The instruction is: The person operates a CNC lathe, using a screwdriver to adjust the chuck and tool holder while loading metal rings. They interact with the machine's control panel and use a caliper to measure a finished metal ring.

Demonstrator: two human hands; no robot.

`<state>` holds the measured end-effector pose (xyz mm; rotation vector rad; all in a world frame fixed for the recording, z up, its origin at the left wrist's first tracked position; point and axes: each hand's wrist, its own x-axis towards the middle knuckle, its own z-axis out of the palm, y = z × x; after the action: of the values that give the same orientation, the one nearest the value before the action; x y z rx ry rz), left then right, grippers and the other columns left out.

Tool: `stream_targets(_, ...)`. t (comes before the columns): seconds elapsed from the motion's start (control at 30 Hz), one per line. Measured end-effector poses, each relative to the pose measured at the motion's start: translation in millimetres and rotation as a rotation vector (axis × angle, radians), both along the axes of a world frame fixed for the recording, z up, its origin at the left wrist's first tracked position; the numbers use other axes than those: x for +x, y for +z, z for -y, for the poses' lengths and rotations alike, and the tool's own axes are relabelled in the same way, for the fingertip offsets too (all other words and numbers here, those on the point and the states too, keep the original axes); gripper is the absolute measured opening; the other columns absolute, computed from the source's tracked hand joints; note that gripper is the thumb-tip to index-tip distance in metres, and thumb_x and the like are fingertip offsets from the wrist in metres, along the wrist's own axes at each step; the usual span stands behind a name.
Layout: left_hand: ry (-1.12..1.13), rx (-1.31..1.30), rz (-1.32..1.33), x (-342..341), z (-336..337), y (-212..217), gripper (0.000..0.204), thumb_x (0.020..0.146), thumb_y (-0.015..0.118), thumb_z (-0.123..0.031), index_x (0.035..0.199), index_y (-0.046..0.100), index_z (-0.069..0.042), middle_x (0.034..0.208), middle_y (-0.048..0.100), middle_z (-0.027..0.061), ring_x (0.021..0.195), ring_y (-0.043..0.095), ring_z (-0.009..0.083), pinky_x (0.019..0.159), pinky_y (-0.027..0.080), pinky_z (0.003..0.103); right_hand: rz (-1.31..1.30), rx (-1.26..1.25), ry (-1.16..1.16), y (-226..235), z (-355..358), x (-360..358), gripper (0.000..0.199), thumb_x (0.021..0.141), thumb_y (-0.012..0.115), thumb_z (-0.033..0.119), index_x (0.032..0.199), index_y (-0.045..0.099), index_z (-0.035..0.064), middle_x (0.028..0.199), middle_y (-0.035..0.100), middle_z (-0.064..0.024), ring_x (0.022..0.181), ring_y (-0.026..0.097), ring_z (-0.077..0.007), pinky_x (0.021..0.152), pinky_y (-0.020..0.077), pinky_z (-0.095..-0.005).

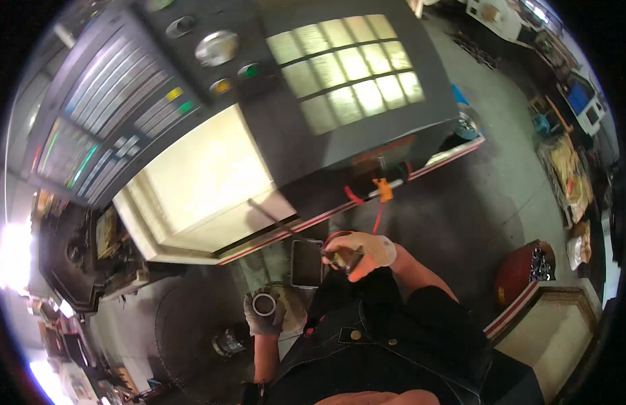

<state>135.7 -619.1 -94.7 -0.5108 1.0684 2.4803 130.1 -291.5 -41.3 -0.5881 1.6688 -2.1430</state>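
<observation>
My left hand, in a light work glove, is closed around a short metal ring or tube piece whose open end faces up. My right hand, also gloved, grips a small dark tool with a red hose running up from it toward the machine. Both hands are held in front of my dark apron, below the front edge of a large grey machine.
The machine has a control panel with buttons and a screen at upper left, a windowed door and a bright open work area. A dark tray sits by my right hand. An orange bin with metal parts stands at right.
</observation>
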Motion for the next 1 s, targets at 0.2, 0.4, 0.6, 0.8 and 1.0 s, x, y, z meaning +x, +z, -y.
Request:
stream_targets(0.2, -0.016, -0.103, 0.042, -1, -148, -41, 0.040, 0.090, 0.033, -0.040, 0.101, 0.056, -0.008, 0.094, 0.061, 0.0067, 0.092, 0.055, 0.0235, 0.078, 0.047, 0.038, -0.081, -0.599, -0.332, -19, -207, 60, 0.064, 0.059, 0.079, 0.018, 0.112, 0.047, 0.0027, 0.095, 0.053, -0.0133, 0.070, 0.059, -0.0151, 0.057, 0.0500, -0.0232)
stream_targets(0.4, -0.199, -0.046, 0.168, 14, -284, -30, 0.037, 0.090, 0.035, -0.038, 0.100, 0.055, -0.008, 0.096, 0.060, 0.0065, 0.091, 0.054, 0.0231, 0.077, 0.045, 0.037, 0.171, -0.040, -1.088, -66, -364, 101, 0.049, 0.068, 0.073, 0.024, 0.106, 0.050, 0.0035, 0.078, 0.052, -0.0005, 0.058, 0.047, -0.0057, 0.049, 0.0394, -0.0202)
stream_targets(0.6, -0.285, 0.016, 0.285, 10, -351, -14, 0.034, 0.087, 0.042, -0.036, 0.088, 0.057, -0.006, 0.085, 0.060, 0.0099, 0.079, 0.057, 0.0207, 0.065, 0.049, 0.029, 0.480, 0.092, -1.233, -134, -402, 109, 0.042, 0.068, 0.075, 0.026, 0.098, 0.054, 0.0050, 0.069, 0.052, 0.0021, 0.051, 0.046, -0.0060, 0.045, 0.0382, -0.0201)
stream_targets(0.8, -0.628, -0.156, 0.053, 17, -396, -49, 0.044, 0.088, 0.039, -0.044, 0.094, 0.056, -0.004, 0.084, 0.060, 0.0106, 0.061, 0.056, 0.0176, 0.048, 0.044, 0.026, 0.703, 0.409, -1.037, -145, -441, 78, 0.027, 0.071, 0.072, 0.026, 0.083, 0.056, 0.0071, 0.064, 0.053, 0.0004, 0.046, 0.043, -0.0077, 0.042, 0.0362, -0.0219)
stream_targets(1.0, -0.772, -0.241, -0.114, 8, -463, -32, 0.051, 0.087, 0.040, -0.050, 0.100, 0.054, -0.003, 0.085, 0.060, 0.0100, 0.070, 0.057, 0.0172, 0.055, 0.045, 0.026, 0.554, 0.959, -0.828, -230, -539, -45, 0.039, 0.068, 0.067, 0.038, 0.085, 0.062, 0.0029, 0.079, 0.061, -0.0126, 0.068, 0.057, -0.0215, 0.060, 0.0448, -0.0322)
